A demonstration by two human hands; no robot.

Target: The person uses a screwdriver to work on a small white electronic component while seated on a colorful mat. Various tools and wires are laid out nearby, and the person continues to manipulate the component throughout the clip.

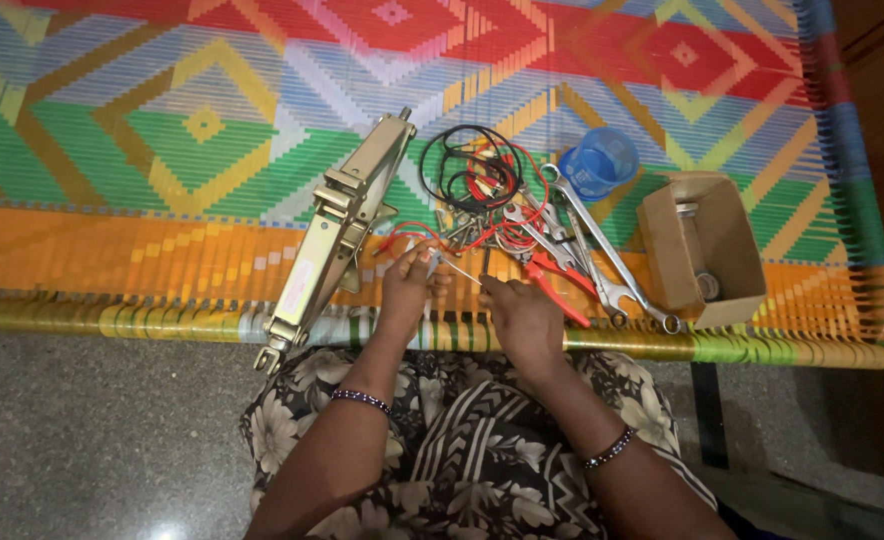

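My left hand (pixel 407 285) and my right hand (pixel 524 315) are held close together over the front edge of a woven multicoloured cot (pixel 162 150). Between them runs a thin metal rod-like tool (pixel 459 272); the left fingers pinch one end and the right fingers close on the other. Just beyond the hands lies a heap of red and black wires with clips (pixel 477 180), several steel spanners (pixel 602 255) and red-handled pliers (pixel 560 290).
A beige scissor car jack (pixel 337 230) lies diagonally left of my hands. A blue plastic cup (pixel 599 162) lies tipped behind the spanners. An open cardboard box (pixel 702 250) with small metal parts stands at the right. Grey stone floor (pixel 82 440) lies below the cot.
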